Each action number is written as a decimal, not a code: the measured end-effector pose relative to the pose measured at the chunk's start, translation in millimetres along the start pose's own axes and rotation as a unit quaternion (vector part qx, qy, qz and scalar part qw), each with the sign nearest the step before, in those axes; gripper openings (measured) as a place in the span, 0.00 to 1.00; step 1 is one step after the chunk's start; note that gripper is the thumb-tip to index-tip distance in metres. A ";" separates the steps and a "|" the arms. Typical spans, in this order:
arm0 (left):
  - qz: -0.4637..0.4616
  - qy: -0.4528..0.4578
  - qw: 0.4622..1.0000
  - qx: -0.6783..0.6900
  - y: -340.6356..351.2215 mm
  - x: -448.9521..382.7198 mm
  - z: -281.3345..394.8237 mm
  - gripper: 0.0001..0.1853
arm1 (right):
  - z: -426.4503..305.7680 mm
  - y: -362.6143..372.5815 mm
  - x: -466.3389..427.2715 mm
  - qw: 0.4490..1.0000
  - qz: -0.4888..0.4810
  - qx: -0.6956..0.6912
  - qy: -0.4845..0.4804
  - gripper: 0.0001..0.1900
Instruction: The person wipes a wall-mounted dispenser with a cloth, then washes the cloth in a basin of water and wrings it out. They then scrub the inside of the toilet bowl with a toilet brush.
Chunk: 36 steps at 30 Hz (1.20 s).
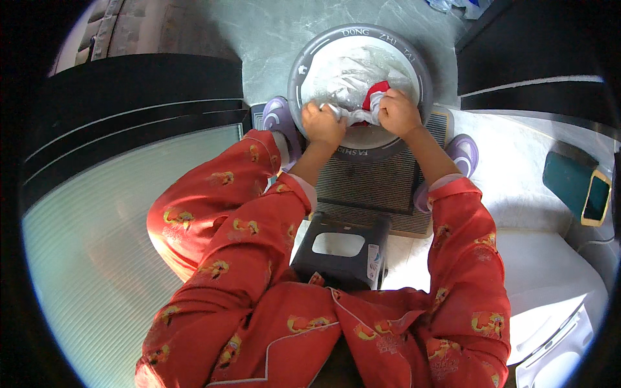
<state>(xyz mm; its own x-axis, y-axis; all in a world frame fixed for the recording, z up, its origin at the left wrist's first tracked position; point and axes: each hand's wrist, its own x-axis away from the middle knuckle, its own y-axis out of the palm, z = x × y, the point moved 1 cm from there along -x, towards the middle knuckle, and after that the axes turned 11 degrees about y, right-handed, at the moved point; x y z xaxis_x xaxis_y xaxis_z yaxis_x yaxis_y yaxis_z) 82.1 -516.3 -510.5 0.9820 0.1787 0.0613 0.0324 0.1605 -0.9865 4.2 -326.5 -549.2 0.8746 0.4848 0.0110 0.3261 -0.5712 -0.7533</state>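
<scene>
A round grey-rimmed basin [428, 92] stands on the floor before me, holding water with suds and submerged pale cloth [359, 70]. Over its near part, my left hand [323, 123] grips one end of a wet white-and-red cloth [359, 116]. My right hand [400, 112] is closed on the other end, and a red part of the cloth sticks up beside its fingers. The white stretch between my hands looks bunched. What the cloth is exactly, I cannot tell.
A striped mat [364, 182] lies under the near side of the basin, between purple slippers [281, 116]. A black plastic stool [335, 264] is nearer me. Dark-framed ribbed glass [126, 233] stands at left. At right are a white toilet-like fixture [548, 271] and a phone-like object [596, 199].
</scene>
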 end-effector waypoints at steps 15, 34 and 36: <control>-0.101 -0.306 0.841 0.434 87.7 -20.8 -3.3 0.18 | -45.9 28.5 -0.4 0.961 -0.080 -0.017 0.263 0.22; -0.154 -0.327 0.528 0.768 41.4 -12.2 17.5 0.16 | -65.4 37.2 5.3 0.963 0.088 -0.105 0.234 0.16; -0.141 -0.356 0.591 0.710 30.6 -8.9 17.0 0.15 | -45.7 16.7 1.6 0.972 0.031 -0.029 0.232 0.16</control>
<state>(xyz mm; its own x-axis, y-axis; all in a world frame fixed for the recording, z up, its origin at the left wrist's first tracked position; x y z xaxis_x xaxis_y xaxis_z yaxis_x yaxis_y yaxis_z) 71.2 -496.4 -538.7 0.6312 0.2328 0.7399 -0.5090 0.8441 0.1686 27.4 -365.5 -531.7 0.9564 0.1055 0.2725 0.2759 -0.6332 -0.7232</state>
